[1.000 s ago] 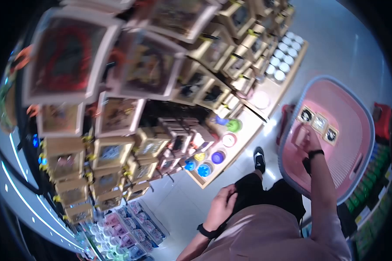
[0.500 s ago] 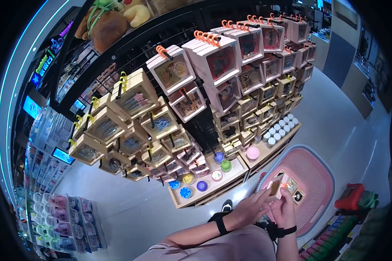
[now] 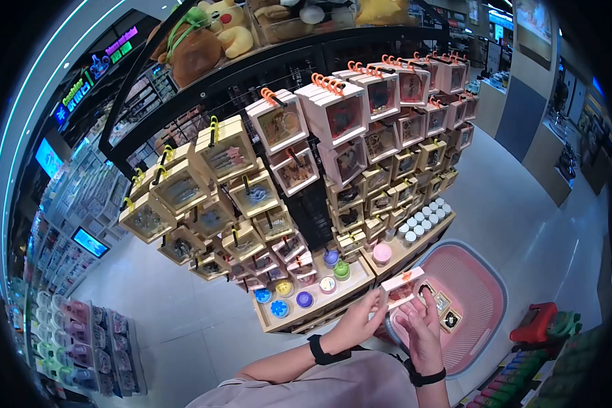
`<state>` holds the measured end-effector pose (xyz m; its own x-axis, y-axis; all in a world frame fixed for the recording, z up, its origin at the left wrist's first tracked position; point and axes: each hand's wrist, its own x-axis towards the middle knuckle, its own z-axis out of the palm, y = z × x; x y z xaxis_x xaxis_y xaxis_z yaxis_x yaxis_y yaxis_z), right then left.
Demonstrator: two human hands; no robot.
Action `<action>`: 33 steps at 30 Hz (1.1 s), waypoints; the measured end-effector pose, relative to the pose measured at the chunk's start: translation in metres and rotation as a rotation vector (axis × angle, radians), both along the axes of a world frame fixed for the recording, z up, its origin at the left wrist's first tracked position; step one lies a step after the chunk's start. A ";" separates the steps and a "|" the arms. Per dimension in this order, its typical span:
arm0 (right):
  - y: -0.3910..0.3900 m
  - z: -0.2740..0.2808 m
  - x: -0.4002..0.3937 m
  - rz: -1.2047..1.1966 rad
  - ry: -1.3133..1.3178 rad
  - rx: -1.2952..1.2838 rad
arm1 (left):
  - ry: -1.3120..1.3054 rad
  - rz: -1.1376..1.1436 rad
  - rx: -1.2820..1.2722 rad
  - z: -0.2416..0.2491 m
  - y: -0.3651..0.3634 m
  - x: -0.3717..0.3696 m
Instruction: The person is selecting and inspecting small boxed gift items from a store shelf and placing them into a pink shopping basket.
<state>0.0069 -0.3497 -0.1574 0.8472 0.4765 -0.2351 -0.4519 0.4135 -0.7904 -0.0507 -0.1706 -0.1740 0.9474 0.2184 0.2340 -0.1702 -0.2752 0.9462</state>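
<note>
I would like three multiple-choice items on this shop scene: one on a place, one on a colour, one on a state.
1. Where is the pink basket?
A. on the floor
B. on a shelf
C. hung on a hook

2. What colour is the hanger tab on the held box?
A. blue
B. orange
C. white

3. How is the box held?
A. by neither hand
B. by one hand
C. between left hand and right hand

Key: 1 A, it stands on the tiles; 2 B, the tab shows orange; 3 C, both hands' fingers touch it.

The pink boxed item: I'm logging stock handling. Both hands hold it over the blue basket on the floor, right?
Not quite: the basket is pink, not blue, as the head view shows. The left hand and right hand do hold the pink boxed item over it.
</note>
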 end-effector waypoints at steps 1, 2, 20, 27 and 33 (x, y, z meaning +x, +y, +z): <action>-0.001 -0.005 0.000 0.008 -0.014 -0.004 | 0.069 0.005 -0.154 0.000 0.008 -0.002; -0.003 -0.007 -0.001 0.021 -0.006 -0.016 | 0.069 0.023 -0.241 0.002 0.018 -0.005; -0.001 -0.017 0.003 0.210 0.019 -0.184 | -0.200 0.284 -0.084 0.097 0.186 0.029; -0.005 -0.027 0.010 0.193 0.025 -0.190 | -0.215 0.347 -0.076 0.091 0.201 0.043; -0.004 -0.027 0.013 0.191 0.047 -0.193 | -0.223 0.396 -0.130 0.087 0.213 0.056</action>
